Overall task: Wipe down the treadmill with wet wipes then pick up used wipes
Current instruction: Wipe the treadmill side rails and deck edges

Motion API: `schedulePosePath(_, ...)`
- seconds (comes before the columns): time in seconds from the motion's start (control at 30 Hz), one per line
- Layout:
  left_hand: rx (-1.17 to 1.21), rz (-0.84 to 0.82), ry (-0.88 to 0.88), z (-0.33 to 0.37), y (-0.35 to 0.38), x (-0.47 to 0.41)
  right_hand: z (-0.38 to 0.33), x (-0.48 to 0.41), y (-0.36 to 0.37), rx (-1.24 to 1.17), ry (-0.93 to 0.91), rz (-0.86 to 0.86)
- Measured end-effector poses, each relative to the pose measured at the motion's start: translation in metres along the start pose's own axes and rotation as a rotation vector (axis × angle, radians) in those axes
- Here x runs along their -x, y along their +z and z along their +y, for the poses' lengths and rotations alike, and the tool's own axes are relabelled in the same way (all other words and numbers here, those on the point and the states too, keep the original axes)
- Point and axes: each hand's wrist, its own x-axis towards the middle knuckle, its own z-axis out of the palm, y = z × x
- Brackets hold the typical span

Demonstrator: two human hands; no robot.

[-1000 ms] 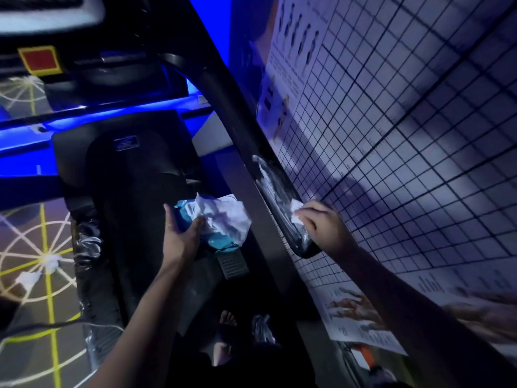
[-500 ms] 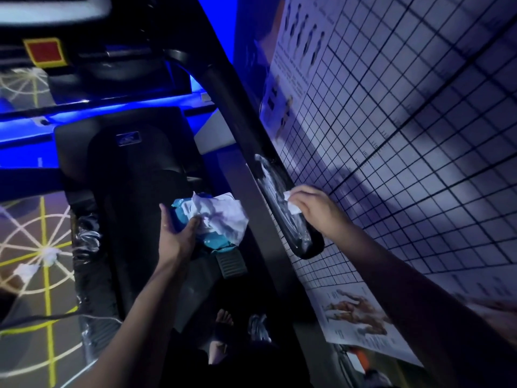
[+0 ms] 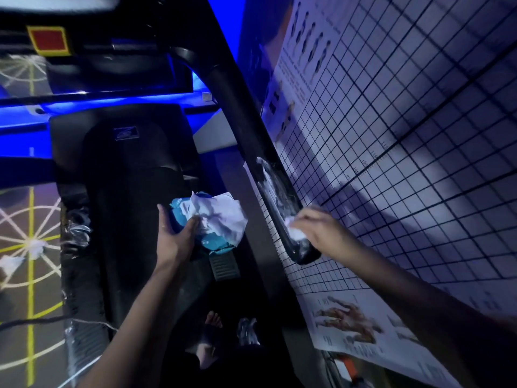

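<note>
Treadmill's glossy black handrail (image 3: 277,197) runs beside the gridded wall (image 3: 391,135). At its lower end, right hand (image 3: 321,233) fingers pinch a crumpled white wet wipe (image 3: 295,233) against it. Left hand (image 3: 173,239) grips a blue wipes pack (image 3: 215,242) above the dark belt (image 3: 134,191).

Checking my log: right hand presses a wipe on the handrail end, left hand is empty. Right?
No: the head view shows the left hand holding a blue wipes pack and crumpled wipes. The right hand does press a wipe on the handrail end.

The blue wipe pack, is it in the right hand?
No, the left hand holds the blue wipe pack, while the right hand holds a white wipe against the handrail.
</note>
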Motion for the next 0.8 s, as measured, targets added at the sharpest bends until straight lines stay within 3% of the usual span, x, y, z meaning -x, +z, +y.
schedulePosePath(0.07,0.005,0.006,-0.001,0.000,-0.002,0.000,0.006,-0.036,-0.006,-0.057,0.073,0.163)
schedulePosePath(0.13,0.012,0.005,0.013,0.000,-0.006,-0.002,0.009,-0.061,-0.004,-0.039,0.082,0.190)
schedulePosePath(0.47,0.050,0.042,0.072,0.010,-0.023,0.001,-0.001,-0.005,0.021,0.173,-0.105,-0.445)
schedulePosePath(0.5,0.051,0.043,0.067,0.009,-0.025,-0.001,-0.006,-0.010,0.017,0.208,-0.148,-0.443)
schedulePosePath(0.57,0.046,0.056,0.063,0.009,-0.026,-0.005,-0.014,-0.039,0.007,0.136,-0.064,-0.383)
schedulePosePath(0.73,0.096,0.073,0.042,0.007,-0.026,-0.017,-0.007,-0.156,-0.021,0.004,0.067,0.132)
schedulePosePath(0.8,0.095,0.083,0.057,0.006,-0.025,-0.018,0.004,-0.192,-0.022,0.002,0.088,0.237)
